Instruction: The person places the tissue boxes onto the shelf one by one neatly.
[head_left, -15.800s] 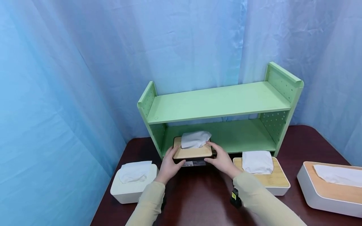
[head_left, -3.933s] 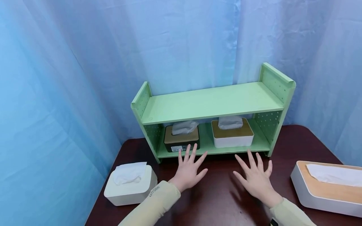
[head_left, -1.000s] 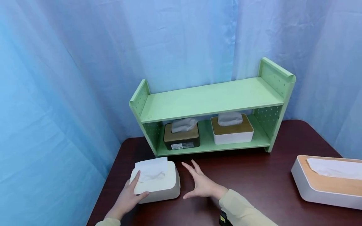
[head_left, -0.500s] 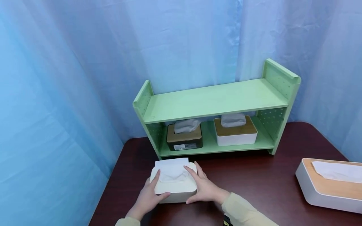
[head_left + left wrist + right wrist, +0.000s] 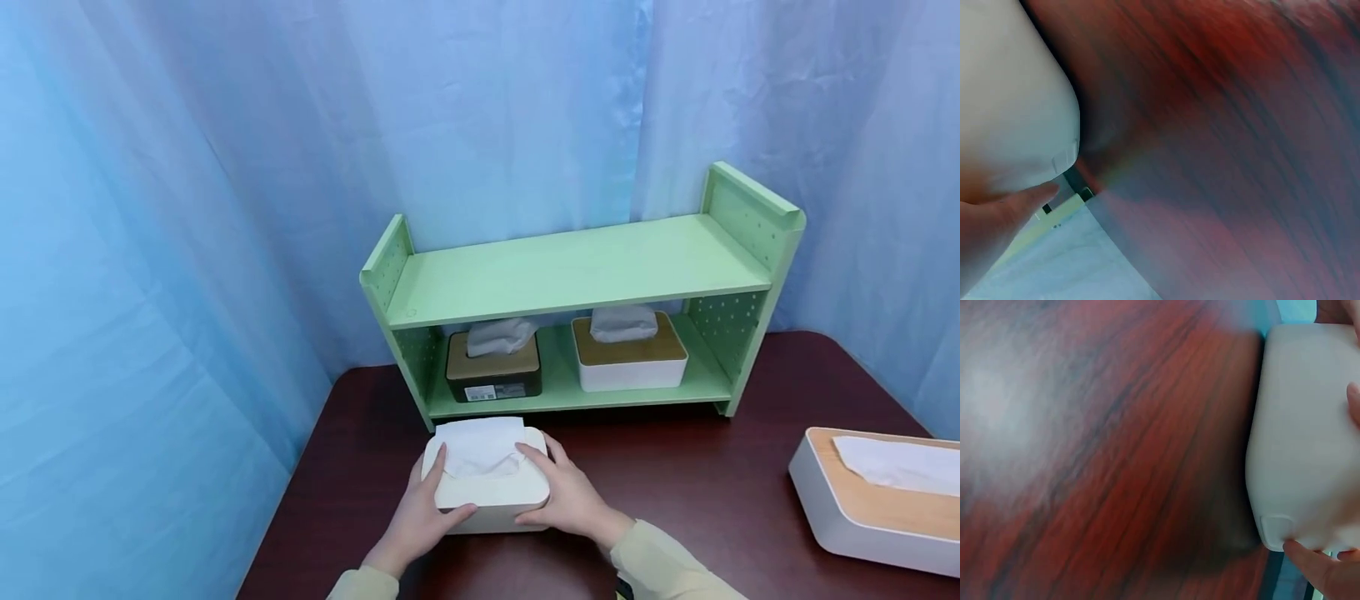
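Observation:
A white tissue box (image 5: 495, 493) with a tissue (image 5: 480, 446) poking out of its top is in front of the shelf in the head view. My left hand (image 5: 420, 515) grips its left end, and my right hand (image 5: 566, 493) grips its right end. Both thumbs lie along the near side, with the other fingers round the ends and top. In the left wrist view a finger (image 5: 1004, 219) touches the pale box (image 5: 1016, 94). The right wrist view shows the box's smooth side (image 5: 1310, 437) with fingertips (image 5: 1300, 553) at its lower edge.
On the lower level of the green shelf (image 5: 577, 271) stand a dark tissue box with a wooden lid (image 5: 493, 375) and a white one with a wooden lid (image 5: 633, 367). A long wood-topped tissue box (image 5: 877, 508) lies at the right of the dark red table (image 5: 675, 475).
The white tissue box has moved right, from the table's left side to before the shelf's left half. My right hand has come to grip its right end. Earlier, both wood-lidded boxes came onto the shelf.

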Available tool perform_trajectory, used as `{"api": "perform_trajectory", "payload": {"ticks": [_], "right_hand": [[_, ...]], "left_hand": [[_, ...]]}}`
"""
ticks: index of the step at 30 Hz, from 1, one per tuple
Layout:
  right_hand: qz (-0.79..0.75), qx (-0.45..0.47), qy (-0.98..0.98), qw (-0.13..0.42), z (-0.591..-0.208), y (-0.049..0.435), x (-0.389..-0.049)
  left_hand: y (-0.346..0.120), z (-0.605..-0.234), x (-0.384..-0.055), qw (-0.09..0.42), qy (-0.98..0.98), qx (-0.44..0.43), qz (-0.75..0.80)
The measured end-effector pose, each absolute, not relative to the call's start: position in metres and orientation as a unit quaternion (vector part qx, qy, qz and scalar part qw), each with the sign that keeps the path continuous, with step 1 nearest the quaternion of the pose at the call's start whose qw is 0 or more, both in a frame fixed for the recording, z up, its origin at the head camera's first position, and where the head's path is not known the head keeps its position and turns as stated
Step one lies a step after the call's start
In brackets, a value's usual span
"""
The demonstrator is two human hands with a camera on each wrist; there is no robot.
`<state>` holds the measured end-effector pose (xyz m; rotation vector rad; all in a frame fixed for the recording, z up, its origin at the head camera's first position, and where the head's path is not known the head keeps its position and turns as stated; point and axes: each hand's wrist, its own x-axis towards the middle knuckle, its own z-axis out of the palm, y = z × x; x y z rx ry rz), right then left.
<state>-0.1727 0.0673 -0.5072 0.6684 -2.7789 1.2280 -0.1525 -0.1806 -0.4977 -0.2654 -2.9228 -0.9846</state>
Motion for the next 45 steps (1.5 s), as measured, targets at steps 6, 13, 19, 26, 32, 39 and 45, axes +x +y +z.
{"api": "perform_trajectory", "payload": {"ticks": [6,13,19,26,32,39,45], "right_hand": [[0.402,0.206,-0.892,0.008,-0.509,0.082,-0.178],[0.401,0.211,-0.891,0.007,-0.511,0.098,-0.183],[0.395,0.205,-0.895,0.026,-0.515,0.112,-0.182],[0.385,0.207,-0.899,0.042,-0.518,0.123,-0.181],[0.381,0.198,-0.902,0.047,-0.516,0.131,-0.178],[0.380,0.206,-0.900,0.054,-0.516,0.138,-0.176],[0.384,0.210,-0.898,0.050,-0.516,0.145,-0.176]], "left_hand": [[-0.170,-0.497,-0.156,0.006,-0.935,-0.095,-0.341],[-0.157,-0.498,-0.158,0.001,-0.934,-0.103,-0.343],[-0.144,-0.501,-0.160,0.001,-0.932,-0.106,-0.348],[-0.133,-0.501,-0.161,0.003,-0.931,-0.101,-0.351],[-0.128,-0.499,-0.161,-0.003,-0.931,-0.112,-0.348],[-0.133,-0.496,-0.162,-0.026,-0.927,-0.124,-0.354],[-0.140,-0.498,-0.163,-0.027,-0.912,-0.153,-0.380]]}}
